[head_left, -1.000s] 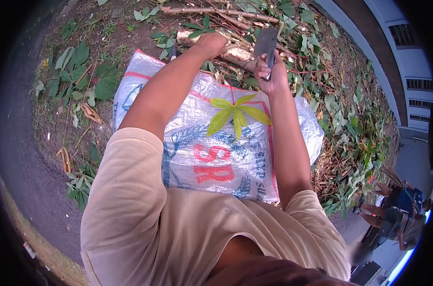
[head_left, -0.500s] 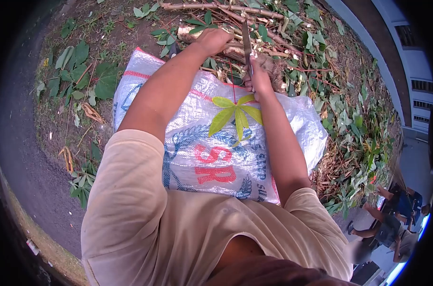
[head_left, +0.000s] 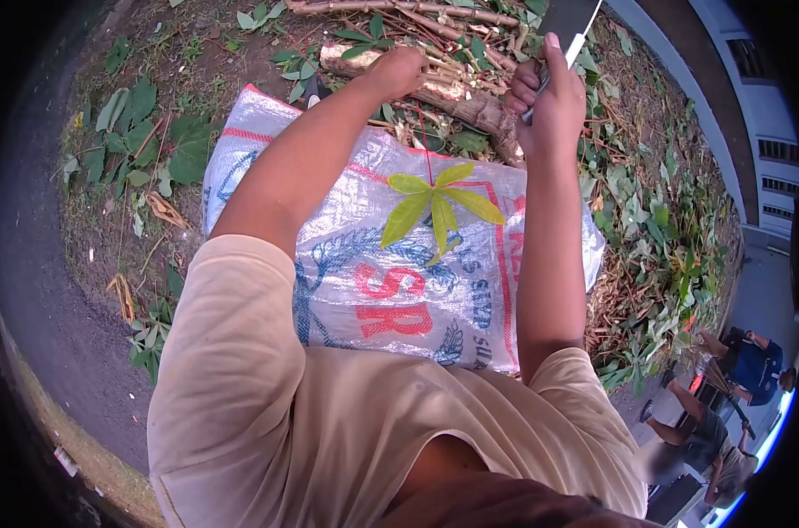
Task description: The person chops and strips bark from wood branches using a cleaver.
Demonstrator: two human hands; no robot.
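Note:
My right hand (head_left: 553, 97) is closed round the handle of a wide-bladed knife (head_left: 571, 26), raised at the upper right with its blade toward the top edge. Over a thick log (head_left: 474, 110), my left hand (head_left: 397, 74) is closed on thin stems (head_left: 439, 63); the fingertips are partly hidden. A white woven sack (head_left: 364, 255) with red and blue print covers my lap. On the sack lies a yellow-green leaf (head_left: 441, 204) with a thin red stalk running up toward the log.
Cut branches (head_left: 417, 11) lie beyond the log. Leaves and chips (head_left: 645, 238) litter the ground at right, with green leaves (head_left: 193, 150) at left. Two other people (head_left: 716, 414) are at the lower right, near a building (head_left: 760, 114).
My right hand has lifted the knife up and to the right, away from the log, uncovering more of it. My left hand stays almost in place.

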